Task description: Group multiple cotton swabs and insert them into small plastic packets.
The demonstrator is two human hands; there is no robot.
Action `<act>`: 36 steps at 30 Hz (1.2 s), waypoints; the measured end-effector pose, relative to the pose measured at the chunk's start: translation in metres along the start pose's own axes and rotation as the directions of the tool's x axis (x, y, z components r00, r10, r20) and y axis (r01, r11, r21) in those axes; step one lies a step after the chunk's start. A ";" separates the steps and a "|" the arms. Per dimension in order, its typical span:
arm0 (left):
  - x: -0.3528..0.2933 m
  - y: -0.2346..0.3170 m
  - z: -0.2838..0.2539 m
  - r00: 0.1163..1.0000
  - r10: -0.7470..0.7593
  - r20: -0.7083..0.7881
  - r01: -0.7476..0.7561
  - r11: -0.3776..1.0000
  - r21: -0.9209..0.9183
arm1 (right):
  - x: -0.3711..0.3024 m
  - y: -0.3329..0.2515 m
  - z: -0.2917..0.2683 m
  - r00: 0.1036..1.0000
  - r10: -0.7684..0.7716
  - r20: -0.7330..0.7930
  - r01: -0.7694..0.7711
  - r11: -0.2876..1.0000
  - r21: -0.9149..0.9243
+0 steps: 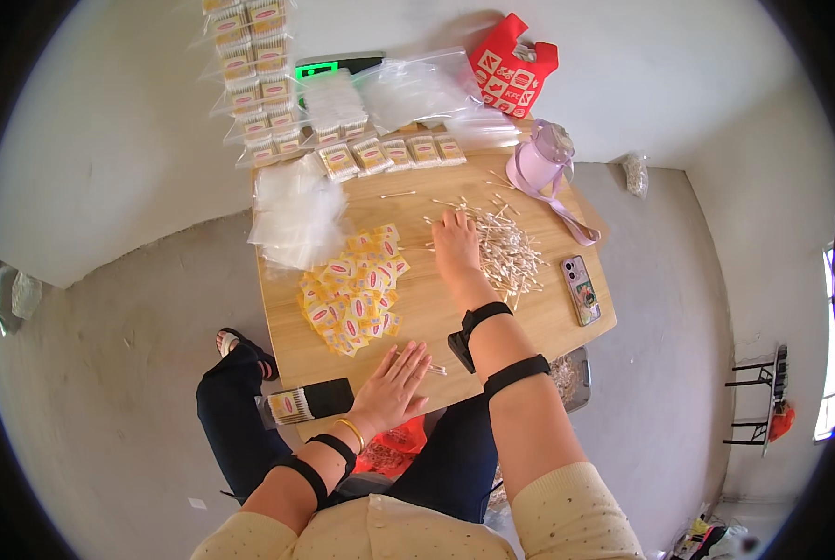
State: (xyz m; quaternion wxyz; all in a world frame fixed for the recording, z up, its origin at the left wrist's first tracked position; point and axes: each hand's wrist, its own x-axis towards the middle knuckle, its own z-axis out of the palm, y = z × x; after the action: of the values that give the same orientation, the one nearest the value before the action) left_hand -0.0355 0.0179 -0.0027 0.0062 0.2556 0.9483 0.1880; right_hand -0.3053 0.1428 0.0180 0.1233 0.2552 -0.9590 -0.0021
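White-print red tote (511,73) at the desk's (548,338) far right corner, lilac jug (540,159) w/ strap (578,227) just nearer, by the right edge. Phone's (582,291) nr that edge too, closer to the near corner. Window's (829,401) way off past it.

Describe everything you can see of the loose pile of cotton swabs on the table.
The pile of cotton swabs is a loose heap of thin, pale sticks with whitish, cotton-looking tips. They lie crisscrossed, pointing every way, with strays around the edges. The heap rests on the wood-grain tabletop, right of centre. The right hand reaches over its left edge, fingers down; whether they grip any swabs is unclear.
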 end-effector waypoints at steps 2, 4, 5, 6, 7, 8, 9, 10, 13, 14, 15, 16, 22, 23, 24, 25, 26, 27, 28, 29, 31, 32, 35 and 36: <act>0.001 -0.001 0.001 1.000 0.003 -0.016 -0.003 1.000 -0.022 | 0.004 -0.001 0.002 1.000 -0.008 0.018 0.008 1.000 0.005; 0.001 -0.002 0.002 1.000 0.007 -0.029 -0.008 0.999 -0.041 | 0.007 -0.006 0.004 0.999 -0.005 0.034 0.001 0.992 0.127; 0.000 -0.002 0.002 1.000 0.003 -0.025 -0.004 0.999 -0.046 | 0.007 -0.010 0.004 0.999 -0.009 0.037 0.004 0.992 0.129; -0.001 -0.003 0.002 1.000 -0.001 -0.020 0.000 0.999 -0.051 | 0.008 -0.014 0.004 0.998 -0.010 0.063 -0.001 0.985 0.174; 0.000 -0.003 0.002 1.000 0.000 -0.021 -0.001 0.999 -0.052 | 0.007 -0.013 0.007 0.996 -0.009 0.088 -0.010 0.977 0.214; 0.000 -0.002 0.002 1.000 0.003 -0.028 -0.005 0.999 -0.052 | 0.006 -0.012 0.009 0.996 -0.009 0.088 -0.010 0.977 0.212; 0.000 -0.002 0.001 0.999 0.007 -0.035 -0.008 0.999 -0.052 | 0.006 -0.010 0.011 0.996 0.009 0.091 -0.027 0.980 0.197; 0.001 -0.002 0.001 0.999 0.007 -0.039 -0.009 0.999 -0.052 | 0.005 -0.008 0.013 0.995 0.026 0.093 -0.043 0.983 0.180; 0.001 0.000 0.001 0.999 -0.009 -0.030 0.008 0.998 -0.058 | 0.000 -0.009 0.018 0.995 0.037 0.091 -0.063 0.952 0.300; 0.001 0.000 0.002 0.999 -0.003 -0.037 0.000 0.998 -0.060 | -0.002 -0.011 0.018 0.995 0.033 0.091 -0.059 0.953 0.298; 0.002 0.001 0.002 0.999 0.005 -0.044 -0.008 0.998 -0.063 | -0.004 -0.013 0.018 0.997 0.040 0.071 -0.063 0.935 0.350; 0.000 0.000 0.002 0.999 -0.002 -0.046 0.000 0.998 -0.062 | -0.006 -0.018 0.017 0.998 0.045 0.052 -0.063 0.912 0.406; 0.000 0.000 0.003 0.998 0.015 -0.054 -0.018 0.999 -0.049 | -0.054 -0.026 0.011 0.998 0.062 0.016 -0.063 0.897 0.438; 0.001 0.000 0.002 0.999 0.011 -0.043 -0.013 0.999 -0.046 | -0.067 -0.024 0.012 0.998 0.066 0.014 -0.066 0.898 0.436; 0.001 0.000 0.001 0.999 0.008 -0.032 -0.009 0.999 -0.044 | -0.082 -0.022 0.012 0.998 0.062 -0.026 -0.044 0.892 0.449; 0.002 0.000 0.002 0.999 0.018 -0.033 -0.020 0.999 -0.049 | -0.098 -0.018 0.010 0.996 0.061 -0.064 -0.025 0.889 0.457; 0.000 -0.001 0.003 1.000 0.007 -0.022 -0.008 0.998 -0.054 | -0.111 -0.022 0.005 0.996 0.062 -0.065 -0.025 0.888 0.459; -0.002 -0.003 0.003 1.000 -0.004 -0.010 0.003 0.998 -0.059 | -0.126 -0.025 -0.001 0.995 0.104 -0.006 -0.087 0.863 0.498; -0.001 -0.001 0.003 1.000 0.010 -0.013 -0.011 0.998 -0.066 | -0.141 -0.024 -0.009 0.987 0.152 0.055 -0.158 0.838 0.522; -0.001 -0.002 0.002 1.000 0.002 -0.004 -0.002 0.999 -0.053 | -0.154 -0.026 -0.014 0.986 0.157 0.055 -0.162 0.838 0.522; -0.001 0.000 -0.001 1.000 0.003 0.003 -0.003 0.999 -0.041 | -0.177 -0.030 -0.022 0.983 0.175 0.055 -0.178 0.832 0.525; 0.000 0.001 -0.002 1.000 -0.001 -0.018 0.000 0.999 -0.042 | -0.187 -0.034 -0.024 0.982 0.182 0.053 -0.182 0.832 0.524; 0.000 0.001 -0.002 1.000 -0.003 -0.010 0.003 1.000 -0.009 | -0.198 -0.039 -0.028 0.989 0.116 0.090 -0.146 0.727 0.671; -0.001 0.000 -0.002 1.000 -0.007 0.016 0.007 1.000 0.025 | -0.191 -0.034 -0.027 0.979 0.190 0.077 -0.189 0.696 0.693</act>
State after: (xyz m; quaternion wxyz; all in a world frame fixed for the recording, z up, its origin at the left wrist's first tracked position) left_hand -0.0350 0.0171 -0.0006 0.0111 0.2539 0.9514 0.1741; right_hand -0.1225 0.2085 -0.0030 0.0180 0.1828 -0.9100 0.3716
